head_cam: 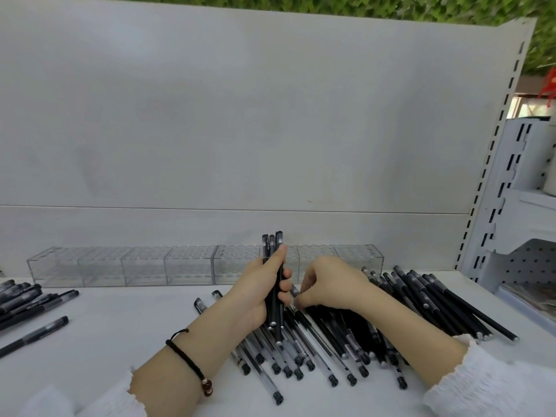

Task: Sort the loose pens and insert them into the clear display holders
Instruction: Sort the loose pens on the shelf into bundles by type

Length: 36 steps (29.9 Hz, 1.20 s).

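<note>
left hand (pixel 255 296): grips upright bundle of slim black plastic pens (pixel 271 246) | right hand (pixel 328 284): pinches single loose pen (pixel 293 293) in heap of black and clear-barrelled pens (pixel 346 344) on white surface (pixel 120 326) | handling: light, stiff, probably slippery; take mid-barrel | row of clear acrylic display holders (pixel 126 266): behind, apparently unfilled

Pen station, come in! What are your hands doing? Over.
Left hand grips bundle of black pens. Right hand pinching a pen from loose pile. Clear holders behind, no pens visible inside.

Pale grey shelf back panel (pixel 240 115), slotted upright (pixel 496 152), green foliage (pixel 301 4) above, white pegboard rack (pixel 529 260) right.
</note>
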### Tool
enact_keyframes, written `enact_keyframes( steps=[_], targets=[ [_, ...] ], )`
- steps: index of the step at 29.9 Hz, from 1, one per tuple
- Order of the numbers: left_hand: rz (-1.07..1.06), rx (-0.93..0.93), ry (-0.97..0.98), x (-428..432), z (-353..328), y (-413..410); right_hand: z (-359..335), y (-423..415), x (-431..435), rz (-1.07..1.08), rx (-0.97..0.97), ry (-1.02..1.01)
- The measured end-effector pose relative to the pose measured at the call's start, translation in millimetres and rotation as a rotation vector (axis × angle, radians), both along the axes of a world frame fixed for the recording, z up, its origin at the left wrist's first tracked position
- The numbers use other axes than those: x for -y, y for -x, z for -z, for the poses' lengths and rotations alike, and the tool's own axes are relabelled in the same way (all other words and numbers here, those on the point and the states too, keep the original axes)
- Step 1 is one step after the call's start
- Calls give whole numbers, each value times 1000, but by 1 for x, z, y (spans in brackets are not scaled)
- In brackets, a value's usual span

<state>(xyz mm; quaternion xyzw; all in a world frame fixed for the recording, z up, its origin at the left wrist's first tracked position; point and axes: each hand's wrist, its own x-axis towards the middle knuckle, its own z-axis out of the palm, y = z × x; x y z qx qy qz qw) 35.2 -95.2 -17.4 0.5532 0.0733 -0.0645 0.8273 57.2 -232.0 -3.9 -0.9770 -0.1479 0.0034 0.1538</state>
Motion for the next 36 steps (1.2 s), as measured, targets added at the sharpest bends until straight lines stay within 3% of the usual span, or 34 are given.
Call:
enact_keyframes(
  steps=[5,11,20,26,32,36],
  targets=[
    [-45,32,1,0,-1,0,-9,-3,9,1,-66,-654],
    [61,11,62,5,-5,8,-22,1,15,-50,-178,-945],
    [102,-22,-5,2,0,3,-18,0,17,-112,-70,-830],
    [15,-115,79,2,2,0,-16,-8,25,-88,142,-451],
    [17,-107,82,4,1,1,-13,-2,29,-65,26,-29],
    [24,-103,80,5,1,1,-10,4,20,-28,71,182]
  ],
)
